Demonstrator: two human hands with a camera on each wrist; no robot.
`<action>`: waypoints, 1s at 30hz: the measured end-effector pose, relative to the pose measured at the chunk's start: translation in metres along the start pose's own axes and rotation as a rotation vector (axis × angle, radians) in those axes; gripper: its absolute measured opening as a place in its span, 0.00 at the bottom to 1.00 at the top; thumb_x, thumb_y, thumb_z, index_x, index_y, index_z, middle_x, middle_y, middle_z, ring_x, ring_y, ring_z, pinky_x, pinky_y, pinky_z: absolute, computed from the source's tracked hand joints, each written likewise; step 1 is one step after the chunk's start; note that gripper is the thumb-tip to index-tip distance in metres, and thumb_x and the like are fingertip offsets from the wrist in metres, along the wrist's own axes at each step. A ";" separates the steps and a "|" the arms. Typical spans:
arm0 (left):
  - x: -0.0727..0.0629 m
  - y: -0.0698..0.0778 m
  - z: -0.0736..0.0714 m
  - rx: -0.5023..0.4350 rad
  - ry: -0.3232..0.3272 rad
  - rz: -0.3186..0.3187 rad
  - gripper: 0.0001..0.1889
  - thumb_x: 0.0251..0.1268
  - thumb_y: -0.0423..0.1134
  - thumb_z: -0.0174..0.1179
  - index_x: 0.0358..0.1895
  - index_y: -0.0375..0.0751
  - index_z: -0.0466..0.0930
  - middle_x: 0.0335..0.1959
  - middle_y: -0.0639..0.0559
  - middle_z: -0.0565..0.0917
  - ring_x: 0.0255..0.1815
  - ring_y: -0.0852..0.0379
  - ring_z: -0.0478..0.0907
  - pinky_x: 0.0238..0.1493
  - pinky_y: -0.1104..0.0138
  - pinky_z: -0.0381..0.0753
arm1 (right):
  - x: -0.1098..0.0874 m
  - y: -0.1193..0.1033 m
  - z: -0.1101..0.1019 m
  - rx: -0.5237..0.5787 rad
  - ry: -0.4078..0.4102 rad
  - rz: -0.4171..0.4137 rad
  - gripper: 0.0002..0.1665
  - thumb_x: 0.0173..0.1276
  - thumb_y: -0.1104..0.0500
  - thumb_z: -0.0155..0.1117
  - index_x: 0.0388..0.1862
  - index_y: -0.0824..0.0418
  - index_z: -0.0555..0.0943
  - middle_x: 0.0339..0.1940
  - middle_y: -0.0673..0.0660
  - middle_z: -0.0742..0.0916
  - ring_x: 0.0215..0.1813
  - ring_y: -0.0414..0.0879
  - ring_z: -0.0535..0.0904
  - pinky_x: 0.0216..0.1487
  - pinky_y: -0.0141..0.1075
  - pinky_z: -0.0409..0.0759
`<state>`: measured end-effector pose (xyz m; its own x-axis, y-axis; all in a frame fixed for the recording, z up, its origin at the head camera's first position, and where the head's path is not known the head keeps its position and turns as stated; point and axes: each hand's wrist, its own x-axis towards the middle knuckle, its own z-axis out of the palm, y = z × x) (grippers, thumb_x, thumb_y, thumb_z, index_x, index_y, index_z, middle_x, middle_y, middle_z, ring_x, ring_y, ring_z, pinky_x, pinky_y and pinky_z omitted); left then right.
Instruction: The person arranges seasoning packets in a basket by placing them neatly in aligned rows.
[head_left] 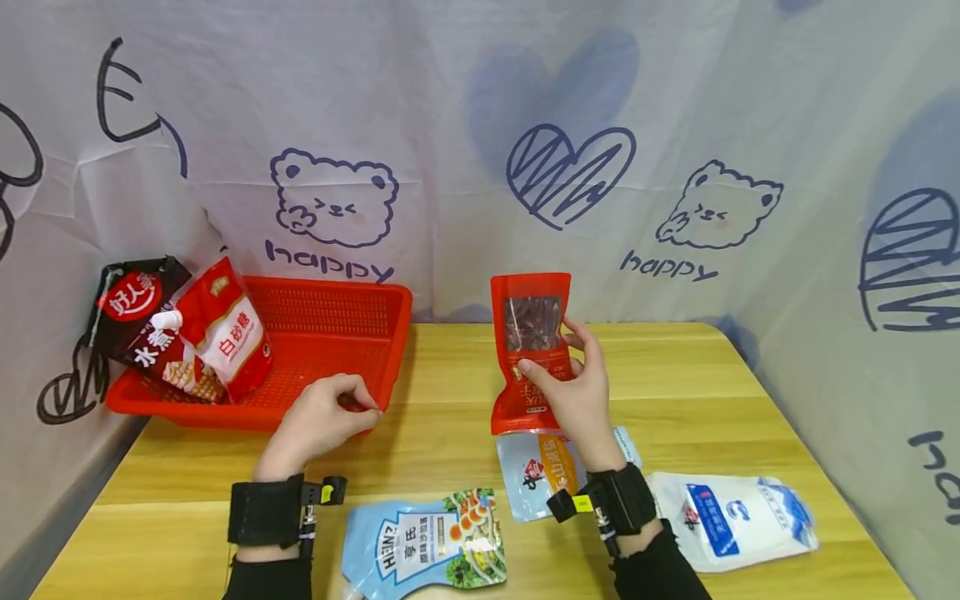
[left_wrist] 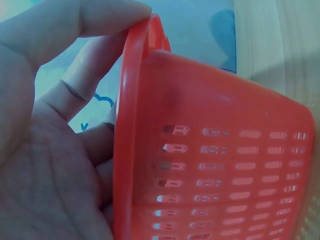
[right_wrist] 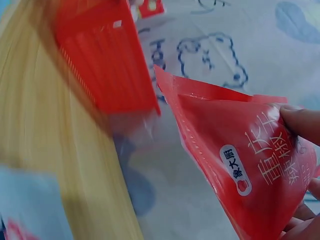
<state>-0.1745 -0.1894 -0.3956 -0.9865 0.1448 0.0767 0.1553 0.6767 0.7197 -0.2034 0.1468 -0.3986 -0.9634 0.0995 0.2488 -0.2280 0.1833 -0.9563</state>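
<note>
Our left hand (head_left: 322, 417) pinches the basket (head_left: 330, 310); right of it, our right hand (head_left: 582, 396) holds the red bag (head_left: 532, 329) upright.

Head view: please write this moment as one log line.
right hand: holds red pouch; left hand: grips red basket; basket: black packet, red-white packet; table: Heinz pouch, blue-orange packet, white packet
</note>
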 end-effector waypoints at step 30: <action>0.002 0.044 0.023 -0.249 0.233 0.111 0.21 0.72 0.44 0.67 0.63 0.41 0.78 0.59 0.46 0.83 0.56 0.48 0.81 0.57 0.51 0.81 | -0.024 -0.010 0.034 0.032 -0.171 -0.078 0.48 0.65 0.59 0.78 0.79 0.51 0.64 0.69 0.56 0.73 0.59 0.54 0.78 0.54 0.45 0.85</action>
<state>-0.1682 -0.1425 -0.3794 -0.9542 0.0197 0.2986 0.2730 0.4656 0.8418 -0.1830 0.1089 -0.4002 -0.9518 -0.0821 0.2954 -0.3050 0.1528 -0.9400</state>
